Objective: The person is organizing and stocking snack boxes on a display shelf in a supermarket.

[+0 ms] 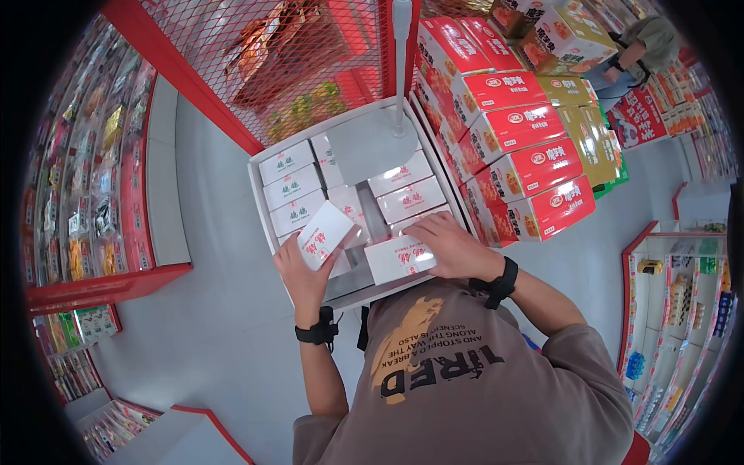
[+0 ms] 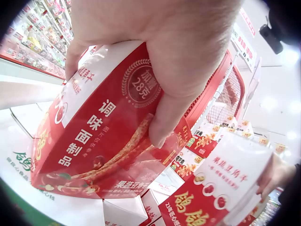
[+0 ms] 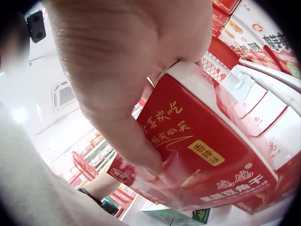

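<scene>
My left hand grips a white-and-red snack box, tilted over the near left part of a white display bin. In the left wrist view the thumb presses the red printed face of that box. At the bin's near right, my right hand holds a second white-and-red snack box, thumb on its red side in the right wrist view. Rows of similar white boxes lie in the bin beyond both hands; a gap shows between the left and right rows.
A pole with a pale round base stands among the boxes. Red mesh borders the bin's far side. Red cartons are stacked on the right. Packed shelves run along the left, and a person is at the far right.
</scene>
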{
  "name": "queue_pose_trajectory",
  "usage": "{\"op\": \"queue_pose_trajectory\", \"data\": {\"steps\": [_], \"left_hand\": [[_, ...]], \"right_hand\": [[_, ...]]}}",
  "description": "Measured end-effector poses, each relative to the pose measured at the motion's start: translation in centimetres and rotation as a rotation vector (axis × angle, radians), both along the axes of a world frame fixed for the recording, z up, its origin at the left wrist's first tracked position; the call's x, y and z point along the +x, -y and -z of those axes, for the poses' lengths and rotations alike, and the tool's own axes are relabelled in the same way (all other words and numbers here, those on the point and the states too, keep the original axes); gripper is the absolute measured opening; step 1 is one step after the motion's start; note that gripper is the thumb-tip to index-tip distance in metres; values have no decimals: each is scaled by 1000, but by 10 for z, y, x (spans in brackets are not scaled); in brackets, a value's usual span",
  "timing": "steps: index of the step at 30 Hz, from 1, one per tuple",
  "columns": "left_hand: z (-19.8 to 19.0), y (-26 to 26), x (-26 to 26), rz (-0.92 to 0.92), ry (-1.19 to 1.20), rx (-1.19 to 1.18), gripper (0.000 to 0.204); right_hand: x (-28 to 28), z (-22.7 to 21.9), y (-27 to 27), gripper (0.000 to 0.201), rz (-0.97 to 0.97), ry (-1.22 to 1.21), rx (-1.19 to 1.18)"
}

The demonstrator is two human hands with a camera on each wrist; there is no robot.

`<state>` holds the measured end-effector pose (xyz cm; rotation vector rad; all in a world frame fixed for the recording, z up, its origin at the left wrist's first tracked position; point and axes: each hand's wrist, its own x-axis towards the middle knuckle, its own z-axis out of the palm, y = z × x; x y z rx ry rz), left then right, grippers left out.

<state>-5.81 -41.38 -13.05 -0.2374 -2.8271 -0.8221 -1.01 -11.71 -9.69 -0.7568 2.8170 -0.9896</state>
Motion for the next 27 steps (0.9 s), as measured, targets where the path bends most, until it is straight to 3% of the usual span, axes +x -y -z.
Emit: {"op": "queue_pose_trajectory", "data": {"steps": [8, 14, 20, 27], "left_hand": [[3, 13, 7, -53, 36, 74, 76], [-16, 42, 18, -127, 66, 87, 74], [-27, 47, 25, 1, 82, 71, 76], [-30, 17, 37, 291, 82, 119, 74]], "right_hand": [[4, 12, 29, 63, -154, 99, -59], [5, 15, 39, 63, -117, 208, -110], [15, 5, 40, 68, -106, 90, -75], [62, -97, -7, 69, 106, 88, -28]]}}
